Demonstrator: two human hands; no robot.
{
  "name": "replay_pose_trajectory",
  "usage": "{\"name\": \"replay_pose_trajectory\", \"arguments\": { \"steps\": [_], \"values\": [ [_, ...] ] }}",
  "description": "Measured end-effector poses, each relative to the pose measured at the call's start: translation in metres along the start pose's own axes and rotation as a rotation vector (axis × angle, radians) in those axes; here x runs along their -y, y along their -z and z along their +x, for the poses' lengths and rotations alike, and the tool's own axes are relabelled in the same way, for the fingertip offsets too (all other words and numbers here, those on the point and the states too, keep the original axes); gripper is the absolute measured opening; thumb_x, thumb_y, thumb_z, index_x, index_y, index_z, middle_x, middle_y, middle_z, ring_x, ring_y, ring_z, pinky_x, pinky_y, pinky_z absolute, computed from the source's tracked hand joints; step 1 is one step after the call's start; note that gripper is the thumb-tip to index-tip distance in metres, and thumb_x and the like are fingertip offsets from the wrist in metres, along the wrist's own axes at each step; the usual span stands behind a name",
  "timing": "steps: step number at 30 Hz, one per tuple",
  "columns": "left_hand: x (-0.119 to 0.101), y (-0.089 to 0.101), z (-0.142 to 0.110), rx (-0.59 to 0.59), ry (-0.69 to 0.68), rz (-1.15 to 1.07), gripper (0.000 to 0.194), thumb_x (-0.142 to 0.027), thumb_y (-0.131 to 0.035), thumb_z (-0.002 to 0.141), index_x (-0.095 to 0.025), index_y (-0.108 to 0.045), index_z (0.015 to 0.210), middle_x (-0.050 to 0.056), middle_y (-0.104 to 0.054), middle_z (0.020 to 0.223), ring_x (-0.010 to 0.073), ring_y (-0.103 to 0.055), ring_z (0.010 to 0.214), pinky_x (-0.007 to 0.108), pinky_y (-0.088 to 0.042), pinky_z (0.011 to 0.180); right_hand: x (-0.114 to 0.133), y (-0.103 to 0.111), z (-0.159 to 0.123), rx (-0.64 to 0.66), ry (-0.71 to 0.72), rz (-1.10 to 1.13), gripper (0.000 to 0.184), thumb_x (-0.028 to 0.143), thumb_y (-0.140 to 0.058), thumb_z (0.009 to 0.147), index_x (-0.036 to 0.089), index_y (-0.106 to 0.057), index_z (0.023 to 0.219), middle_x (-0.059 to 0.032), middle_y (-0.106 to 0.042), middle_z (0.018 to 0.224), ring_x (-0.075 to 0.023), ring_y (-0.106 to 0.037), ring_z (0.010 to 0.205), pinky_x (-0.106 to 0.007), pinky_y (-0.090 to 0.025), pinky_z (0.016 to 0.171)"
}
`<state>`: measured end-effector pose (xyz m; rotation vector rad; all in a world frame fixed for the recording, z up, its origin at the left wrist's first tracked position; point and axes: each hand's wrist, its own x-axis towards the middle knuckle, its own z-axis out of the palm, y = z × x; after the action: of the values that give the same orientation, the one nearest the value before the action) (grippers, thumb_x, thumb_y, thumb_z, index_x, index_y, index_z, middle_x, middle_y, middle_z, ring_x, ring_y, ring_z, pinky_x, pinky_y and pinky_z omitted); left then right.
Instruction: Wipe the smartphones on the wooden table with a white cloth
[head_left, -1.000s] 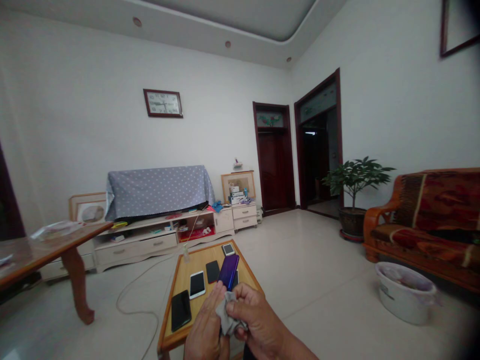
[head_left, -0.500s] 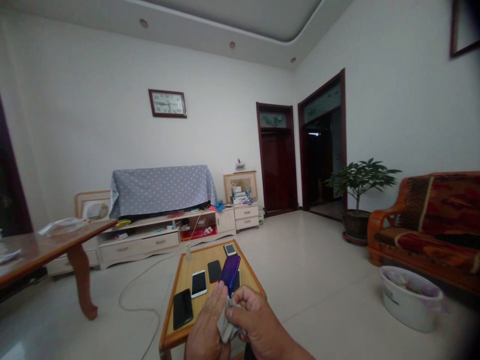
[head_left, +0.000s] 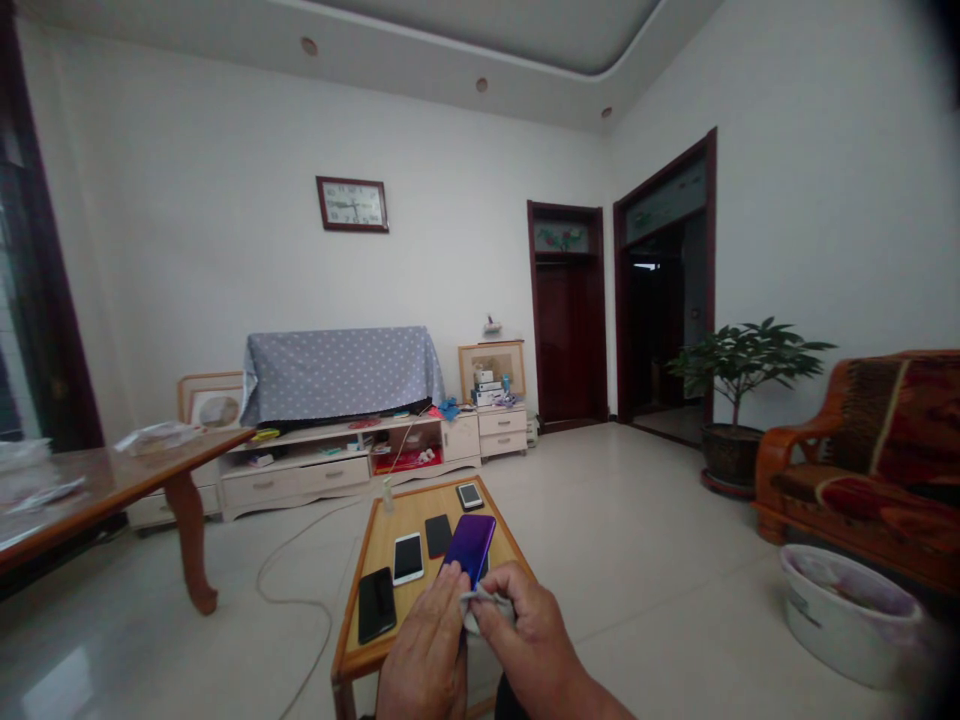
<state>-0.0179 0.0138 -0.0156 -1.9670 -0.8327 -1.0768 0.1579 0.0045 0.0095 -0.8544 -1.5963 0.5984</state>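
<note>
A purple-blue smartphone (head_left: 472, 543) is held up over the near end of a small wooden table (head_left: 375, 648), tilted with its shiny back showing. My left hand (head_left: 426, 635) grips its lower left part, fingers lying along it. At the phone's lower right edge, my right hand (head_left: 529, 630) pinches a pale grey cloth (head_left: 480, 610) against it. On the tabletop lie a black phone (head_left: 376, 605), a white phone (head_left: 409, 558), a dark phone with a red edge (head_left: 438, 535) and a small white phone (head_left: 470, 496). Another phone is mostly hidden behind the purple one.
A small clear bottle (head_left: 388, 495) stands at the table's far left corner. A larger wooden table (head_left: 150, 470) is to the left, and a cable (head_left: 300, 602) crosses the floor. On the right are a white tub (head_left: 847, 630), a potted plant (head_left: 731, 452) and a sofa (head_left: 795, 460).
The view has turned slightly left, so the room sits further right. My right hand with the cloth is a little higher along the phone's edge, and less of the cloth shows.
</note>
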Motion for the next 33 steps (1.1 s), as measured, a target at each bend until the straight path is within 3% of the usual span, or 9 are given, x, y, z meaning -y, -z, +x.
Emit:
{"name": "replay_pose_trajectory", "arguments": {
  "steps": [3, 9, 13, 18, 25, 31, 33],
  "values": [
    [0.001, 0.003, 0.0, -0.004, -0.071, 0.069, 0.051, 0.0, -0.048, 0.087, -0.012, -0.059, 0.135, 0.013, -0.066, 0.137, 0.0217, -0.053, 0.138, 0.035, -0.05, 0.111, -0.008, 0.003, 0.003, -0.052, -0.02, 0.006, 0.018, 0.037, -0.061, 0.094, 0.021, -0.064, 0.088, 0.0, -0.064, 0.078, -0.0159, -0.058, 0.071, -0.025, -0.045, 0.068],
    [0.003, 0.011, -0.006, 0.061, -0.146, 0.143, 0.049, -0.002, -0.046, 0.088, -0.013, -0.062, 0.132, 0.01, -0.065, 0.139, 0.021, -0.053, 0.138, 0.036, -0.039, 0.119, -0.025, -0.003, -0.009, 0.049, -0.141, 0.187, 0.031, 0.05, -0.062, 0.094, 0.02, -0.06, 0.085, -0.0008, -0.062, 0.079, -0.0168, -0.057, 0.074, -0.026, -0.046, 0.069],
    [0.001, 0.011, -0.007, 0.086, -0.172, 0.143, 0.055, 0.0, -0.044, 0.085, -0.015, -0.062, 0.135, 0.007, -0.064, 0.14, 0.0197, -0.051, 0.139, 0.037, -0.031, 0.124, -0.035, 0.004, 0.0, -0.067, -0.272, 0.275, 0.038, 0.057, -0.065, 0.089, 0.02, -0.056, 0.084, 0.0004, -0.06, 0.073, -0.0163, -0.055, 0.066, -0.027, -0.046, 0.064],
    [-0.006, 0.003, -0.012, 0.074, -0.139, 0.087, 0.058, 0.0, -0.043, 0.084, -0.014, -0.058, 0.139, 0.008, -0.064, 0.141, 0.0191, -0.05, 0.14, 0.034, -0.037, 0.121, -0.028, 0.011, 0.007, -0.083, -0.219, 0.167, 0.038, 0.054, -0.069, 0.085, 0.021, -0.054, 0.077, 0.0014, -0.058, 0.07, -0.0159, -0.052, 0.065, -0.026, -0.044, 0.062],
    [-0.016, 0.001, -0.015, 0.099, 0.079, -0.106, 0.062, -0.002, -0.047, 0.088, -0.017, -0.047, 0.148, 0.009, -0.06, 0.145, 0.0178, -0.051, 0.139, 0.03, -0.049, 0.112, -0.018, 0.016, 0.023, -0.172, -0.201, 0.161, 0.035, 0.053, -0.066, 0.088, 0.02, -0.056, 0.083, 0.001, -0.061, 0.073, -0.0162, -0.054, 0.066, -0.026, -0.045, 0.063],
    [-0.016, 0.006, -0.011, 0.141, 0.307, -0.264, 0.059, -0.011, -0.051, 0.093, -0.022, -0.043, 0.151, 0.008, -0.062, 0.143, 0.0185, -0.058, 0.133, 0.034, -0.053, 0.109, -0.005, -0.008, -0.001, 0.052, -0.133, 0.166, 0.027, 0.045, -0.066, 0.091, 0.02, -0.058, 0.084, 0.002, -0.062, 0.075, -0.0143, -0.055, 0.067, -0.024, -0.044, 0.063],
    [-0.014, 0.007, -0.011, 0.167, 0.343, -0.317, 0.06, -0.013, -0.051, 0.094, -0.024, -0.042, 0.151, 0.008, -0.061, 0.144, 0.0196, -0.057, 0.134, 0.035, -0.052, 0.11, -0.004, -0.009, -0.003, 0.055, -0.112, 0.163, 0.026, 0.044, -0.066, 0.091, 0.02, -0.059, 0.083, 0.0017, -0.062, 0.075, -0.0147, -0.056, 0.069, -0.024, -0.045, 0.066]
  ]
}}
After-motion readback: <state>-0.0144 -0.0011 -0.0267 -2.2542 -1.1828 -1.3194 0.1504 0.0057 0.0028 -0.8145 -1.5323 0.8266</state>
